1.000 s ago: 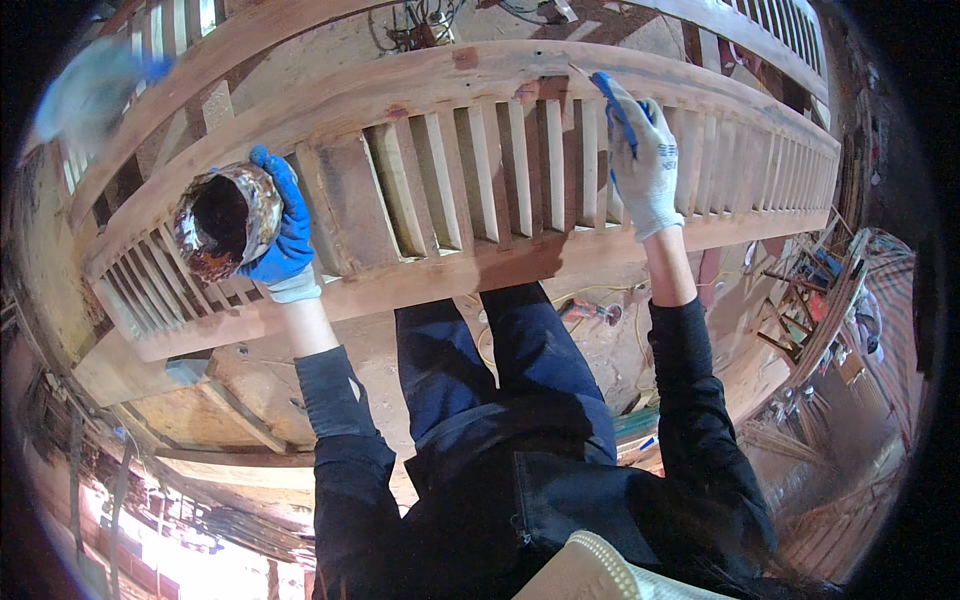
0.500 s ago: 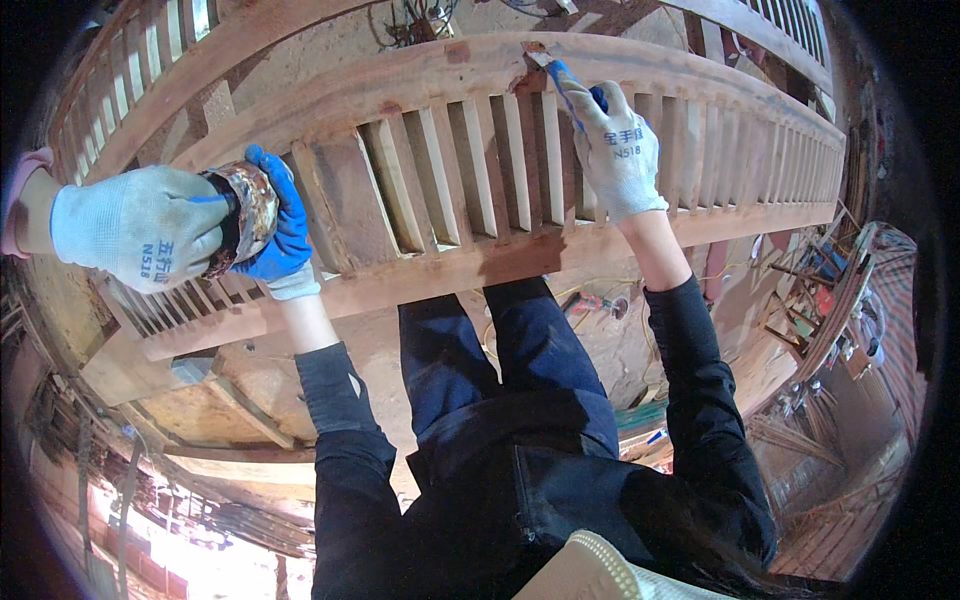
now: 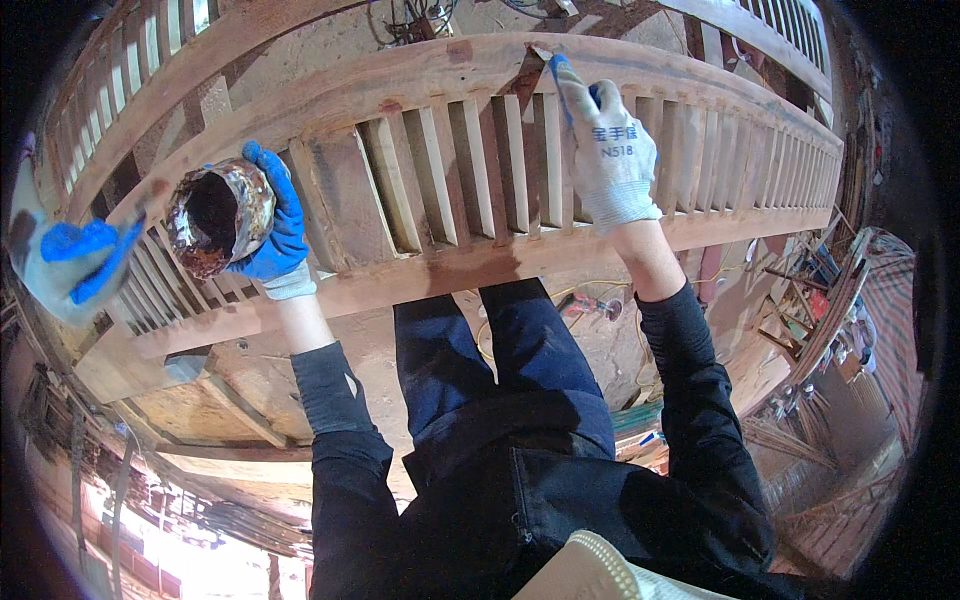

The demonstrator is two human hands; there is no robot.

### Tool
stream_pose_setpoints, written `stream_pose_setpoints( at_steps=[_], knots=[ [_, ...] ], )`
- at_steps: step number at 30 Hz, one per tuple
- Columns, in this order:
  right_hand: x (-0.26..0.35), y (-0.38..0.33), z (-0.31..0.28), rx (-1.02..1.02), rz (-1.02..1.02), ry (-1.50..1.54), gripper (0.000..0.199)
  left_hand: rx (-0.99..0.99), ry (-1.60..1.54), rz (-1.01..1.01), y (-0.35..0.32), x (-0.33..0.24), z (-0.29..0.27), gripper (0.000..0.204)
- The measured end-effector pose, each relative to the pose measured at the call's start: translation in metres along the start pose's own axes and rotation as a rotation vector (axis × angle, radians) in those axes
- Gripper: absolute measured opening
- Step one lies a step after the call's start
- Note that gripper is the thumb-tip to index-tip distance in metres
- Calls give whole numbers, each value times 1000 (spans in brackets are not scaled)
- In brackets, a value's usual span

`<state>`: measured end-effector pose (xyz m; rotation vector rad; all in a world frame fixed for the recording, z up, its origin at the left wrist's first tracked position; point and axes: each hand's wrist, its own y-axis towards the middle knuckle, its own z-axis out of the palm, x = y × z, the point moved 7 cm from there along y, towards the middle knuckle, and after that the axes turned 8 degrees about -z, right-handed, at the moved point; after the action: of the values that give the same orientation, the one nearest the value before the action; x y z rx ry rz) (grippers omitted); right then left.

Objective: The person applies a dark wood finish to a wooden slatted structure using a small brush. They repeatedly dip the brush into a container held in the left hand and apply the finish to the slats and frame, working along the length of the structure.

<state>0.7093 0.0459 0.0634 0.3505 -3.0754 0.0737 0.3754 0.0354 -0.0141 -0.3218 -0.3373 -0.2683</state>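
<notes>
My left hand (image 3: 285, 225), in a white and blue glove, is wrapped round the side of a smeared, brown-stained can (image 3: 252, 208). The can is tipped so its dark mouth shows; its contents are too dark to make out. With fingers closed, my right hand (image 3: 612, 160), gloved alike, holds a small scraper (image 3: 541, 52) whose blade tip meets the curved upper rail (image 3: 430, 75) of a slatted wooden frame. A dark patch lies beside the blade. Most of the scraper is hidden by my fingers.
At the far left is a co-worker's gloved hand (image 3: 75, 265), blurred. Another slatted frame (image 3: 130, 75) stands behind. A red power tool (image 3: 590, 305) lies on the floor beyond my legs, near a yellow cord. Striped cloth (image 3: 888, 300) hangs at the right.
The co-worker's hand has withdrawn from the can toward the left, uncovering its mouth. My left hand still holds the can. My right hand has shifted slightly down, with the scraper at the rail.
</notes>
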Motion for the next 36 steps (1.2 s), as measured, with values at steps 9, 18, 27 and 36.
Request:
stream_pose_setpoints(
  at_steps=[9, 18, 27, 36],
  knots=[
    [5, -8, 23, 40, -52, -220, 52, 20, -19, -22, 3, 6, 2, 62],
    [-8, -10, -19, -23, 25, 31, 54, 19, 9, -1, 0, -4, -1, 62],
    [-7, 6, -9, 18, -100, -27, 53, -12, 15, -14, 0, -2, 0, 50],
    [-23, 9, -8, -23, -21, 9, 50, 12, 12, 0, 0, -3, -4, 60]
  ],
)
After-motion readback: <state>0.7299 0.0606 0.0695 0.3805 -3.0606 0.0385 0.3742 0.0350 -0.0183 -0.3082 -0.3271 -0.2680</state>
